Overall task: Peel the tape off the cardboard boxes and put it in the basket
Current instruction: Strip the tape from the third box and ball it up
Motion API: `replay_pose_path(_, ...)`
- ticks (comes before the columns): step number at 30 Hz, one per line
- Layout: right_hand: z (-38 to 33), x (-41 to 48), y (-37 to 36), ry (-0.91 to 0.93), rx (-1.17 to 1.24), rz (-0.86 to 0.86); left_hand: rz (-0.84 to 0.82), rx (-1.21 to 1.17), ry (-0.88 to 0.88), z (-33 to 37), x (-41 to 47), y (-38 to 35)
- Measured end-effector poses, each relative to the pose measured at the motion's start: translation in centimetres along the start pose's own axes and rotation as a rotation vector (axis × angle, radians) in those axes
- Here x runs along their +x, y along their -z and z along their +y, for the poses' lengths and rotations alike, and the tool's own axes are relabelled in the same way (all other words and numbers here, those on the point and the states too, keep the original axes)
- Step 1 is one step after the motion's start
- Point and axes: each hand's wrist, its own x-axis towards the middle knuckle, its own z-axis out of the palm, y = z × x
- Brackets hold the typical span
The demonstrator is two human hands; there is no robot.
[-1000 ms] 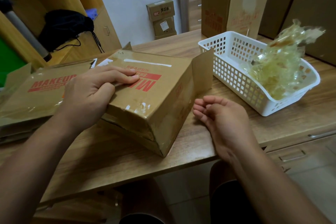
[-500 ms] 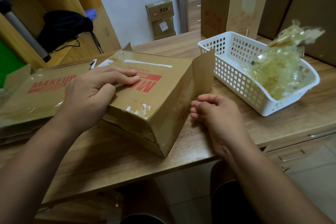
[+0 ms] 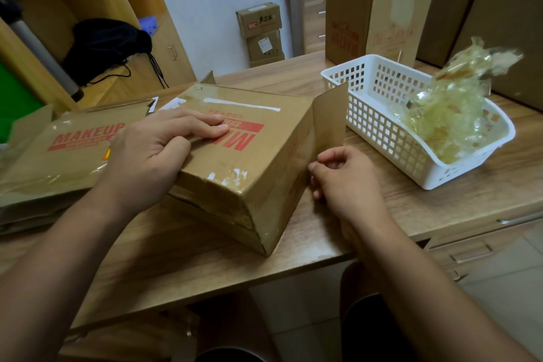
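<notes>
Flap (image 3: 330, 117) of box (image 3: 249, 156) stands upright just beside basket (image 3: 382, 132), near right hand (image 3: 349, 182).

We see a brown cardboard box (image 3: 264, 114) at centre frame, clear tape (image 3: 232, 175) wrinkled on its near edge, and right of it a white basket (image 3: 382, 132) heaped with crumpled yellowish peeled tape (image 3: 440, 117).

Red "MAKEUP" stands on the flattened box (image 3: 73, 153); the taped box's (image 3: 273, 153) upside-down red print lies partly under the left hand (image 3: 152, 153).

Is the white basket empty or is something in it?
Not empty. The white basket holds a crumpled heap of yellowish tape sticking up above its rim.
</notes>
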Motion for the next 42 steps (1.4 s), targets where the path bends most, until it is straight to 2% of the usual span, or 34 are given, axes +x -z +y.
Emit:
replay_pose_path(6, -0.1, -0.3, 0.3, -0.006, 0.009, -0.048, 0.012, 0.009, 0.005, 0.0, 0.0, -0.1)
replay_pose_path(12, -0.1, -2.5, 1.7, 0.031, 0.257, -0.289, 0.007, 0.02, 0.014, 0.1, 0.0, -0.2)
replay_pose_path(15, 0.0, -2.9, 2.3, 0.02, 0.293, -0.342, 0.007, 0.007, 0.014, 0.1, 0.0, -0.1)
replay_pose_path(20, -0.3, -2.6, 1.7, -0.009, 0.186, -0.297, 0.003, 0.0, 0.023, 0.0, 0.0, -0.2)
replay_pose_path(30, -0.4, -3.7, 1.7, 0.381, -0.238, -0.064, 0.013, 0.0, 0.023, 0.0, 0.0, -0.2)
replay_pose_path(39, 0.1, -8.8, 1.9, 0.578, -0.206, -0.113, 0.031, -0.002, 0.037, 0.0, 0.1, -0.2)
replay_pose_path(42, 0.1, -8.5, 2.1, 0.463, -0.037, -0.131, 0.036, 0.005, 0.045, 0.1, 0.1, -0.3)
